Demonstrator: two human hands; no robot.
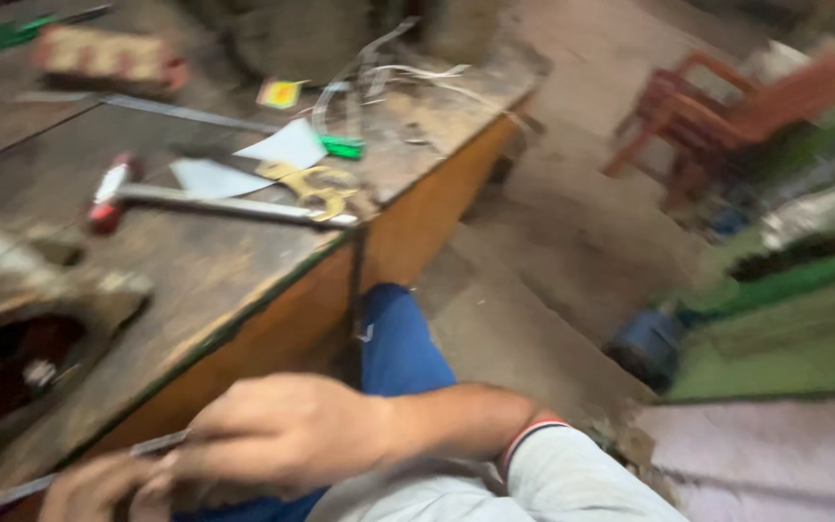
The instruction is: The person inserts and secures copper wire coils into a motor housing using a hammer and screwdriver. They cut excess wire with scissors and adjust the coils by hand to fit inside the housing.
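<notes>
From the head camera we see a small yellow square label (279,93) with a reddish border lying near the far side of the workbench (215,271), and one reddish patterned box (108,56) at the far left. We count two white paper scraps (287,145), one long metal bar (234,206) with a red end, and one red chair (727,111) on the open concrete floor (553,242). At the bench's near edge, our right hand (287,430) and left hand (99,488) both close on a thin metal strip (12,493).
</notes>
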